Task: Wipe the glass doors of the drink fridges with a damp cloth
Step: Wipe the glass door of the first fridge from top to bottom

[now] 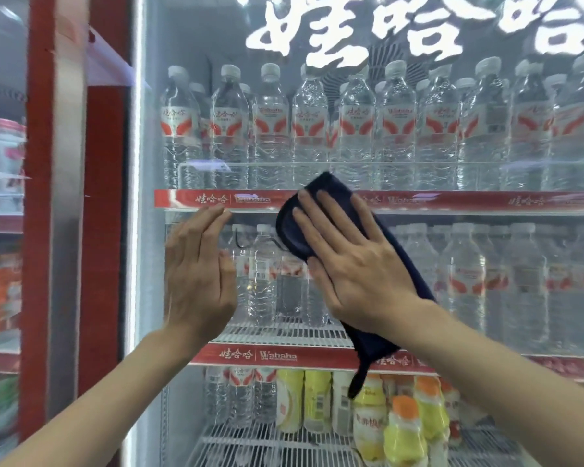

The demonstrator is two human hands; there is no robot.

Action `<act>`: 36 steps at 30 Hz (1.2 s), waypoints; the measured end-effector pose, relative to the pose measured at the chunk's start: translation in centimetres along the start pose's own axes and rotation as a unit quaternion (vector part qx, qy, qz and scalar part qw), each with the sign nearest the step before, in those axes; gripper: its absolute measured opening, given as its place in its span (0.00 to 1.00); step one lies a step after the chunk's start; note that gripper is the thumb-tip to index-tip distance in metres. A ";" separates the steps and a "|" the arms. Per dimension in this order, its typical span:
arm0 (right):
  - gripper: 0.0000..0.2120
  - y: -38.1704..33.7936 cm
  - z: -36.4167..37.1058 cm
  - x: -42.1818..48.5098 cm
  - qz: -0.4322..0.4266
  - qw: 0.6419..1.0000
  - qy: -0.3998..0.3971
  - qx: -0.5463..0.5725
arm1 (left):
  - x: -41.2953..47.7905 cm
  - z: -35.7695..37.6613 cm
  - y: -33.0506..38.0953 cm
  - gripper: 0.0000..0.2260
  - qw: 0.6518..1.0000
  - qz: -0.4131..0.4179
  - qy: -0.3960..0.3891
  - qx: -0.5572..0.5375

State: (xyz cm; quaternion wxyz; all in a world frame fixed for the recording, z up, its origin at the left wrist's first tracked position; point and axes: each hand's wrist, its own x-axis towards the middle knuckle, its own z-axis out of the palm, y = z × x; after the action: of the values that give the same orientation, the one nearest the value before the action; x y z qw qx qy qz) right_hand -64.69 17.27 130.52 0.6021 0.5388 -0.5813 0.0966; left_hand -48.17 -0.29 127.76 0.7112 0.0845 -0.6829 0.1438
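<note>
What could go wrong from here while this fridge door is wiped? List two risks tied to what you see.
1. The bare left hand sits close to the glass door and may leave fingerprints.
2. The right hand only presses flat on the cloth, with no grip; its loose tail hangs, so it could slip or fall.

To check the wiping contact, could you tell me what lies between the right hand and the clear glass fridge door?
The head view shows a dark navy cloth pressed between the right hand and the clear glass fridge door.
</note>
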 end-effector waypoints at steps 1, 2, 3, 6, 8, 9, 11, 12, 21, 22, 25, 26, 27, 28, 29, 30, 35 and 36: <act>0.30 -0.8 0.3 -1.1 -0.036 0.999 -0.016 -0.002 | -0.1 -0.3 -0.2 0.20 1.000 0.005 -0.004 -0.003; 0.31 -1.4 0.6 -2.1 -0.086 0.996 -0.036 -0.005 | -0.1 -0.7 -0.6 0.21 1.000 0.011 -0.007 0.003; 0.30 -1.3 0.6 -2.6 -0.141 0.988 -0.059 -0.009 | -0.2 -1.0 -1.1 0.21 1.000 0.016 -0.010 0.013; 0.29 1.4 -0.6 -0.1 -0.250 0.962 -0.109 -0.033 | -0.3 -1.8 -2.7 0.22 0.999 0.017 -0.036 0.033; 0.28 3.4 -1.7 3.3 -0.224 0.970 -0.091 -0.037 | -0.2 -1.9 -3.2 0.23 0.998 0.025 -0.051 0.038; 0.28 4.0 -2.3 4.6 -0.196 0.977 -0.077 -0.037 | -0.3 -1.8 -3.2 0.23 0.997 0.029 -0.053 0.041; 0.28 4.1 -2.4 5.8 -0.153 0.986 -0.053 -0.038 | -0.3 -1.6 -3.2 0.23 0.997 0.031 -0.051 0.045; 0.28 3.6 -2.1 5.7 -0.138 0.989 -0.045 -0.037 | -0.4 -1.5 -3.2 0.23 0.997 0.030 -0.050 0.047; 0.30 -3.4 0.8 0.6 -0.060 0.998 -0.017 0.017 | -0.7 -1.2 -3.2 0.23 0.997 0.027 -0.044 0.054; 0.30 -3.8 1.0 -0.3 -0.109 0.993 -0.035 0.014 | -0.6 -1.3 -3.2 0.23 0.997 0.026 -0.045 0.052; 0.29 -1.7 0.1 0.8 -0.255 0.963 -0.088 -0.001 | -0.3 -2.0 -3.6 0.23 0.998 0.028 -0.051 0.022; 0.28 -0.5 -0.3 2.4 -0.268 0.960 -0.086 -0.006 | -0.1 -2.5 -4.0 0.22 0.998 0.031 -0.050 0.012; 0.28 0.5 -0.7 4.2 -0.248 0.966 -0.072 -0.009 | 0.2 -3.0 -4.5 0.22 0.998 0.032 -0.047 0.007; 0.28 1.4 -1.2 5.9 -0.203 0.978 -0.053 -0.010 | 0.5 -3.4 -5.1 0.22 0.999 0.029 -0.043 0.010; 0.28 1.9 -1.5 7.2 -0.149 0.988 -0.031 -0.011 | 0.7 -3.6 -5.7 0.22 0.999 0.019 -0.037 0.018; 0.28 1.8 -1.6 8.1 -0.100 0.995 -0.012 -0.014 | 0.8 -3.8 -6.3 0.22 0.999 0.010 -0.033 0.027; 0.30 -1.7 -0.3 7.2 -0.007 1.000 0.014 -0.005 | 0.2 -3.2 -7.5 0.23 0.998 0.027 -0.035 0.054; 0.30 -2.6 -0.1 6.7 0.011 1.000 0.015 -0.001 | 0.2 -3.2 -7.5 0.23 0.998 0.028 -0.033 0.052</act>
State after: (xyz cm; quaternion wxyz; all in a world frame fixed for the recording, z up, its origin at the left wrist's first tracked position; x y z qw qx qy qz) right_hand -60.71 12.88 134.51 0.6102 0.5303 -0.5780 0.1109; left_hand -42.76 -6.37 128.37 0.6787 0.1062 -0.6997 0.1962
